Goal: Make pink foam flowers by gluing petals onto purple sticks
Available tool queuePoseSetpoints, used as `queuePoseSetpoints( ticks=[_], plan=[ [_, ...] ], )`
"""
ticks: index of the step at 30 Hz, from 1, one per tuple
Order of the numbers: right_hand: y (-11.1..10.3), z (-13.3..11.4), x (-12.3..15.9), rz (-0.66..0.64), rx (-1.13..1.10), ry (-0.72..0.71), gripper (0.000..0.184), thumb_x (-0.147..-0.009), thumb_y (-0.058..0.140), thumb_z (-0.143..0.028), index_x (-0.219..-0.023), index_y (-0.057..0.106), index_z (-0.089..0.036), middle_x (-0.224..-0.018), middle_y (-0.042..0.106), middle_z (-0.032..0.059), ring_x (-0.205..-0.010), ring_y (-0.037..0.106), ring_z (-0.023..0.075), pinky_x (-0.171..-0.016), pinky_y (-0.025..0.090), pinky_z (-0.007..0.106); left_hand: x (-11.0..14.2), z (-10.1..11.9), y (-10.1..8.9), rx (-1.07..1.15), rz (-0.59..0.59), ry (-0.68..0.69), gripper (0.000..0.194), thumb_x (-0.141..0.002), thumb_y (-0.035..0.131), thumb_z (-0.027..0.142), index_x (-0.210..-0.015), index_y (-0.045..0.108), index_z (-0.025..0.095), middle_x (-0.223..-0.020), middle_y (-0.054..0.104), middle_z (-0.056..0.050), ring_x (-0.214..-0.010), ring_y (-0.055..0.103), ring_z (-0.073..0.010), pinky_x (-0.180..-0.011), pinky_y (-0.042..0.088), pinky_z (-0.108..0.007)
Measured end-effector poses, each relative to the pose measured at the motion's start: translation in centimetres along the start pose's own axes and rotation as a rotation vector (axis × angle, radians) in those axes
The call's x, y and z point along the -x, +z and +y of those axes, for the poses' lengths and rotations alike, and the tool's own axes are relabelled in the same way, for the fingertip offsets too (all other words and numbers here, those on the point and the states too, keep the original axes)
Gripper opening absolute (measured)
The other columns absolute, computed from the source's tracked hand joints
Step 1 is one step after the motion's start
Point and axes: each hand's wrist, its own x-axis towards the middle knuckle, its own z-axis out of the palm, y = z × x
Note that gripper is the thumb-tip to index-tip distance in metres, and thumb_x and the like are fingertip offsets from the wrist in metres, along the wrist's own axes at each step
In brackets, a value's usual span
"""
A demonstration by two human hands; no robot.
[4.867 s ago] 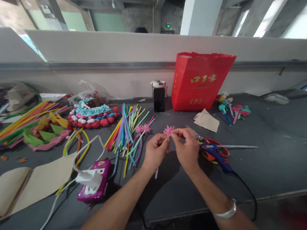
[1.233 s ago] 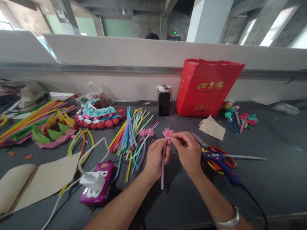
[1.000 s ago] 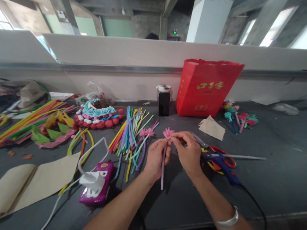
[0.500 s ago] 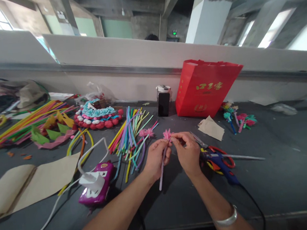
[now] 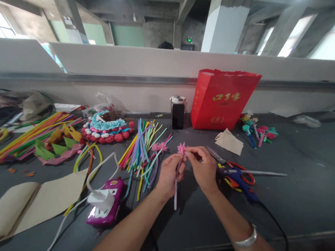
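Observation:
A pink fluffy flower [image 5: 181, 148] on a pale lilac stem stands between my hands above the dark table. My left hand [image 5: 169, 173] is closed round the stem just under the flower head; the stem's lower end sticks out below the fingers. My right hand [image 5: 203, 167] pinches the right side of the flower between thumb and fingertips. A second pink flower [image 5: 160, 146] lies behind my left hand, beside a pile of coloured pipe cleaners [image 5: 141, 147].
Right of my hands lie a blue glue gun [image 5: 241, 183] and red-handled scissors [image 5: 248, 173]. Behind stand a red paper bag [image 5: 225, 97] and a bottle [image 5: 178, 113]. A purple power strip [image 5: 114, 205] with a white plug and an open notebook [image 5: 51, 194] lie left.
The view has tilted up slightly. Both hands keep their hold on the flower, with only tiny finger shifts.

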Motion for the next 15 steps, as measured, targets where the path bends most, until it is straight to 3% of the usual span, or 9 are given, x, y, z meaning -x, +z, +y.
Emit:
queuePoseSetpoints(
  ticks=[8,12,15],
  plan=[
    [-0.8,-0.9,-0.3,0.083,-0.064,-0.017,0.02,-0.092,0.055,-0.032,-0.091,0.071,-0.019,-0.088,0.07,0.0053,-0.081,0.063,0.0172,-0.073,0.049,0.029,0.0,0.3,-0.5,-0.094,-0.033,0.065,0.033,-0.075,0.07,0.047,-0.077,0.057,0.017,-0.043,0.043,0.009,-0.032,0.028,-0.0032,-0.036,0.015,-0.017],
    [-2.9,-2.4,0.5,0.129,-0.111,-0.023,0.02,-0.093,0.056,-0.033,-0.091,0.071,-0.02,-0.089,0.069,0.005,-0.082,0.063,0.0172,-0.075,0.049,0.029,0.7,0.7,0.3,-0.127,-0.029,0.1,0.034,-0.075,0.071,0.048,-0.076,0.057,0.017,-0.044,0.044,0.008,-0.033,0.031,-0.0036,-0.037,0.016,-0.018],
    [-5.2,-3.9,2.5,0.123,-0.15,-0.038,0.017,-0.092,0.057,-0.031,-0.089,0.071,-0.02,-0.087,0.07,0.0041,-0.082,0.064,0.0169,-0.074,0.05,0.028,2.2,1.4,1.7,-0.148,-0.055,0.125,0.031,-0.078,0.069,0.046,-0.08,0.059,0.017,-0.048,0.047,0.007,-0.035,0.033,-0.0036,-0.038,0.018,-0.018]
  ],
)
